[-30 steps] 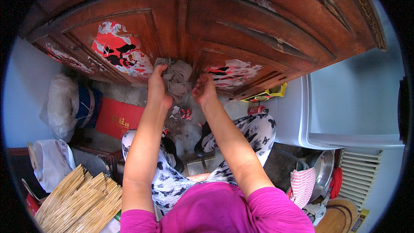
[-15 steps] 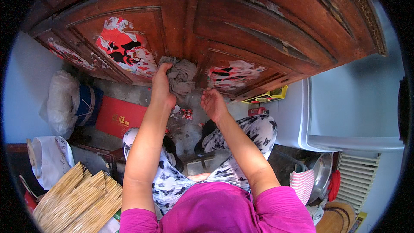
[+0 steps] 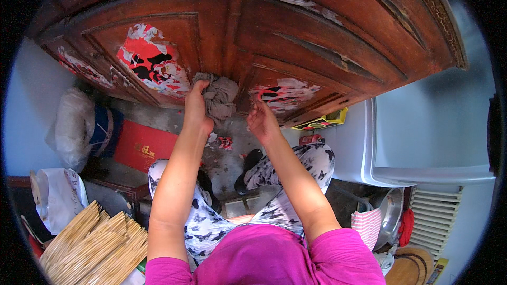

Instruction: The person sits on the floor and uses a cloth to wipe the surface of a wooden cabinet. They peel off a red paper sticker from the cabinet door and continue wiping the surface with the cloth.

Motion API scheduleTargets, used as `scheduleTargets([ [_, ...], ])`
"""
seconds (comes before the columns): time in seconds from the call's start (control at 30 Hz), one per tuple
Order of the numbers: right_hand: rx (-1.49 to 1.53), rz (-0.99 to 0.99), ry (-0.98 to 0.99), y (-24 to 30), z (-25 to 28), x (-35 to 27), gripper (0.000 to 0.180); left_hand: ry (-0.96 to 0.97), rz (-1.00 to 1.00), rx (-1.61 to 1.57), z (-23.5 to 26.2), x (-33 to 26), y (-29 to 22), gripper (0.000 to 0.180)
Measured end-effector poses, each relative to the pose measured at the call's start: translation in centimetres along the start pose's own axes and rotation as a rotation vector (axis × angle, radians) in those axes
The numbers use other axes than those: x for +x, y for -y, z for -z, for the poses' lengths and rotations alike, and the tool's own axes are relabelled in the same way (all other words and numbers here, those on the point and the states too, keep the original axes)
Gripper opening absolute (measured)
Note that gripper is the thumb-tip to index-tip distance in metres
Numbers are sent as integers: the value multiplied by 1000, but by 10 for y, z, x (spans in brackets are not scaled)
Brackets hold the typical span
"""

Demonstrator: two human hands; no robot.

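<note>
A wooden cabinet (image 3: pixel 222 31) with dark reddish-brown doors stands in front of me. Bunched grey cloth (image 3: pixel 221 95) is in my left hand (image 3: pixel 196 106), against the cabinet's lower middle. Torn red, black and white paper (image 3: pixel 153 60) clings to the left door panel. More ragged paper (image 3: pixel 288 94) is stuck on the right panel. My right hand (image 3: pixel 262 121) is at the left edge of that paper, fingers curled in and index finger raised toward it. Whatever those fingers may pinch is too small to make out.
Paper scraps (image 3: pixel 225 142) lie on the floor between my feet. To the left are a red flat box (image 3: pixel 142 145), a plastic-wrapped bundle (image 3: pixel 76 126) and bamboo sticks (image 3: pixel 97 245). A white appliance (image 3: pixel 359 145), a yellow-black box (image 3: pixel 322 120) and a metal basin (image 3: pixel 391 216) are on the right.
My right hand has risen slightly toward the paper on the right panel, its index finger now reaching up. The left hand keeps hold of the cloth with little movement. The view has shifted slightly.
</note>
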State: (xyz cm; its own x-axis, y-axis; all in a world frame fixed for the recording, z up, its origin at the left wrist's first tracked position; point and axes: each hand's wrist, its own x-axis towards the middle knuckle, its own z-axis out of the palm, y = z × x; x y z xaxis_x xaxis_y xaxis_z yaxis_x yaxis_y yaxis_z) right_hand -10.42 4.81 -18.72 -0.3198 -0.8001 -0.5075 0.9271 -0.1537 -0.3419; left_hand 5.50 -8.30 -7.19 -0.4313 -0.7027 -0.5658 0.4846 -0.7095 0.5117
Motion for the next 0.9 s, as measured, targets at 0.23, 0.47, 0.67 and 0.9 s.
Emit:
scheduleTargets([
  [0.23, -667, -180, -6, -26, 49, -55, 23, -11, 4, 6, 1, 5, 2, 29],
  [0.47, -608, -17, -271, -16, 16, -46, 40, -4, 4, 55, 3, 14, 6, 37],
  [0.67, 38, 91, -142, 15, -36, -16, 27, 2, 2, 35, 11, 13, 0, 27],
  [0.9, 82, 159, -120, 24, -13, -8, 30, 4, 10, 44, 1, 6, 0, 26],
])
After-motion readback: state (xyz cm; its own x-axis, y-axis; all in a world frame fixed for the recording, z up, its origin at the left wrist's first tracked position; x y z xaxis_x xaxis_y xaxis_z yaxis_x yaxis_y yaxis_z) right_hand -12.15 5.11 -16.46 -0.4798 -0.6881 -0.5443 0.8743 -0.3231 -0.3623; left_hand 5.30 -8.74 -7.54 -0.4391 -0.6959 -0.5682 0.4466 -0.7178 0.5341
